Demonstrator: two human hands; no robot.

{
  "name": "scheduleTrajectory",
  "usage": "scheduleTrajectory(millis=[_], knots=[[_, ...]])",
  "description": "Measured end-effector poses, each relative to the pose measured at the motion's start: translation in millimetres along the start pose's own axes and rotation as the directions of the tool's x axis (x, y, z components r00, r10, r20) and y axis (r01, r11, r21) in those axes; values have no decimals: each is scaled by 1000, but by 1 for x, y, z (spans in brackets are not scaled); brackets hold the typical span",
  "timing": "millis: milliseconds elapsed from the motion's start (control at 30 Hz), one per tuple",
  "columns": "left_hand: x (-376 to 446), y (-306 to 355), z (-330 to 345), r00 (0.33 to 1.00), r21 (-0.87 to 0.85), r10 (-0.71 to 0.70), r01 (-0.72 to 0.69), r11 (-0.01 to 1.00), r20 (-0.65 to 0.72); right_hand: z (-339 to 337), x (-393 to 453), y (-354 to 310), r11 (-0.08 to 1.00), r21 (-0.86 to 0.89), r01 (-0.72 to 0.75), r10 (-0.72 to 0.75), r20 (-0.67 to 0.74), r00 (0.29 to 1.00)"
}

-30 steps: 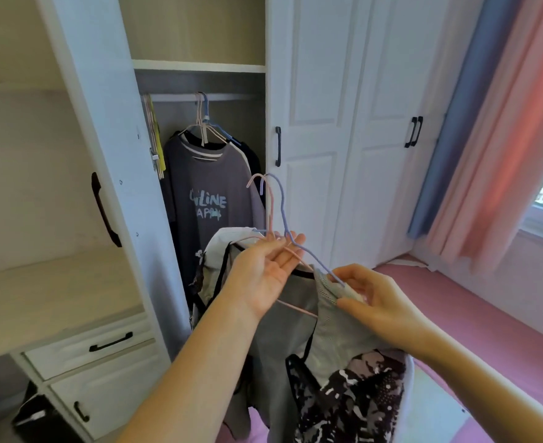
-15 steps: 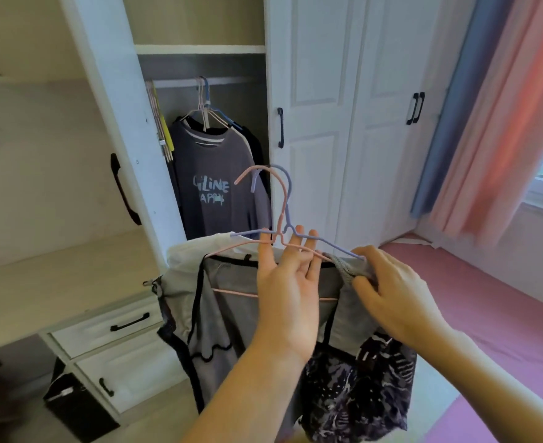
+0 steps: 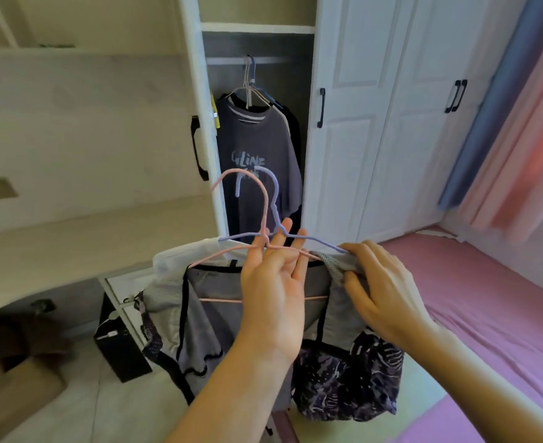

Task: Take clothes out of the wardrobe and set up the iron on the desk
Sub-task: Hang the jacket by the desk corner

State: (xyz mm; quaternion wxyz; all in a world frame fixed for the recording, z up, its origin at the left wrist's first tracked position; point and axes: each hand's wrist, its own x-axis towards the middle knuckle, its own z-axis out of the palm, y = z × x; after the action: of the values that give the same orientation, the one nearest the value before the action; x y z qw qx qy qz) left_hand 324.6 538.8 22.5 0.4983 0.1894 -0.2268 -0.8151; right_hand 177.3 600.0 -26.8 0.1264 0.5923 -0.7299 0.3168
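Observation:
My left hand (image 3: 273, 292) is raised palm toward me, fingers straight. A pink hanger (image 3: 265, 199) and a lavender hanger (image 3: 276, 193) hang across those fingers, their necks between them. From the hangers hang a grey mesh garment (image 3: 199, 314), a white one (image 3: 174, 257) and a dark patterned one (image 3: 343, 378). My right hand (image 3: 382, 289) pinches the grey fabric at the lavender hanger's right end. Behind them, the open wardrobe (image 3: 199, 123) holds a dark printed T-shirt (image 3: 254, 148) on its rail. The wooden desk (image 3: 72, 238) runs along the left. No iron is in view.
White drawers (image 3: 116, 282) stand under the desk's right end, with a black box (image 3: 119, 350) on the floor beside them and a cardboard box (image 3: 17, 388) further left. A pink bed (image 3: 487, 298) lies to the right, with blue and pink curtains (image 3: 503, 123) behind it.
My left hand has straightened upright with the hangers, and the hung clothes have swung square to me. My view has turned left, showing more desk and floor. My right hand keeps its pinch.

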Motion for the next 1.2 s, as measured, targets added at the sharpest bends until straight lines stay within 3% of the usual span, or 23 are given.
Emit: scheduleTrajectory(millis=[200,500,667,867,933,1000,1067,1133,1200], knots=[[-43,45,-42,996,29,67,-65,997,-66,20,-18,-65,988,22,155,-155,-1,988],[-97,105,-102,970,64,166,-157,986,-178,69,-39,-170,931,30,365,-355,-171,919],[-111,145,-143,946,260,247,-190,947,-208,96,-46,-217,891,118,438,-422,-136,896],[-119,199,-187,876,652,422,-180,736,-234,127,-26,-258,877,191,441,-419,-149,896],[-122,219,-205,793,764,577,-246,597,-195,138,-17,-271,858,249,449,-426,-142,893],[-126,238,-228,660,916,750,-282,284,-29,148,-8,-283,849,260,461,-438,-143,888],[-127,259,-252,485,972,855,-223,-80,182,159,4,-296,833,263,487,-463,-151,873],[-127,278,-271,376,930,851,-159,-332,368,168,15,-304,822,274,499,-473,-161,866],[-121,300,-295,343,868,801,-105,-486,490,180,29,-314,802,309,511,-486,-158,859]])
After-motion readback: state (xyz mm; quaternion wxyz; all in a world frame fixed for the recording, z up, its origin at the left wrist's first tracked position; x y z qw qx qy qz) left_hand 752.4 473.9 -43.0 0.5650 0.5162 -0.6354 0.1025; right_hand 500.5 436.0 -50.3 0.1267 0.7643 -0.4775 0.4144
